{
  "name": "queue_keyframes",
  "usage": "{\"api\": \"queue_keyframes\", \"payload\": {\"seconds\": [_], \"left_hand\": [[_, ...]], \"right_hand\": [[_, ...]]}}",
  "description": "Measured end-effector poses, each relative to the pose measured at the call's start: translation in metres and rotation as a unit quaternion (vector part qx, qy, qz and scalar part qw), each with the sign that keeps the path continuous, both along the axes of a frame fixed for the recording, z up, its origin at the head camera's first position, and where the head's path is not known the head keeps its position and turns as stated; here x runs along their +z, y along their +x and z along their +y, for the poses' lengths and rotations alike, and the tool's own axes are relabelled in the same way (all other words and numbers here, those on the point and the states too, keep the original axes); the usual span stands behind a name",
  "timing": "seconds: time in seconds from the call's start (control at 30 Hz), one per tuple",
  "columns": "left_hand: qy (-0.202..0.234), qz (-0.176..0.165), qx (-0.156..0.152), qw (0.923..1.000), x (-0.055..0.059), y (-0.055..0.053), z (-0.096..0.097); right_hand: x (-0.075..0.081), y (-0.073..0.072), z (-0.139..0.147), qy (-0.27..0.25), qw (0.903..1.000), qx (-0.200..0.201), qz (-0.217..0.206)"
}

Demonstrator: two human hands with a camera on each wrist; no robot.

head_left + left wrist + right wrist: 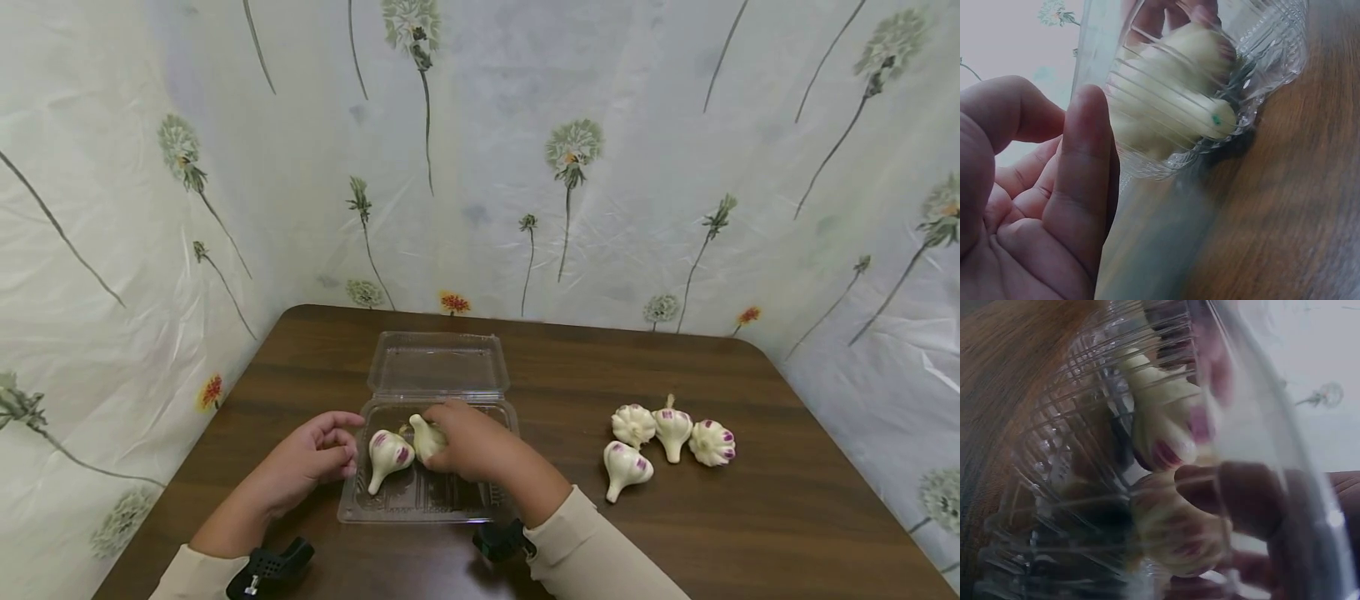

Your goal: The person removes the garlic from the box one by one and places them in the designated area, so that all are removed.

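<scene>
A clear plastic clamshell container (420, 514) lies with its lid folded back. In its left half sits a garlic bulb (388, 454), white with purple patches, its neck toward the near side. My right hand (468, 442) reaches into the container and grips a second garlic bulb (426, 440) just right of the first; the right wrist view shows this bulb (1179, 531) through the clear wall, thumb and fingers around it. Beside the container's left wall is my left hand (322, 454), its fingers loosely bent; in the left wrist view its fingertips (1088, 119) are close to the wall.
Several more garlic bulbs (672, 425) are grouped on the right of the brown wooden table (555, 375). The open lid (438, 362) extends toward the table's back edge. A flower-printed sheet (480, 208) hangs behind and at the sides.
</scene>
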State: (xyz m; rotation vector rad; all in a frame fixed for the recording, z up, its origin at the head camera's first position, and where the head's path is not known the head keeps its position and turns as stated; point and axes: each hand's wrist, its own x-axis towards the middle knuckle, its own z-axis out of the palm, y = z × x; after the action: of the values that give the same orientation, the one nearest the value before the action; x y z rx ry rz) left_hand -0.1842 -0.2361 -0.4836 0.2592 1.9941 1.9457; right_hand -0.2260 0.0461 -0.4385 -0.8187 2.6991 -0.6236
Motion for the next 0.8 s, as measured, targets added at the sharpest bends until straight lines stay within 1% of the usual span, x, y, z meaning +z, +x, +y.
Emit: {"api": "queue_keyframes", "payload": {"seconds": [0.3,0.6,0.8], "left_hand": [[-0.003,0.001,0.001,1.0,-0.002,-0.001,0.0],[-0.001,0.002,-0.002,1.0,-0.002,0.0,0.0],[0.001,0.003,-0.002,1.0,-0.001,0.0,0.0]], "right_hand": [[-0.006,0.003,0.002,-0.013,0.9998,-0.016,-0.004],[-0.01,0.007,0.003,-0.024,0.9994,-0.023,-0.005],[-0.012,0.009,0.004,-0.031,0.9992,-0.025,0.005]]}}
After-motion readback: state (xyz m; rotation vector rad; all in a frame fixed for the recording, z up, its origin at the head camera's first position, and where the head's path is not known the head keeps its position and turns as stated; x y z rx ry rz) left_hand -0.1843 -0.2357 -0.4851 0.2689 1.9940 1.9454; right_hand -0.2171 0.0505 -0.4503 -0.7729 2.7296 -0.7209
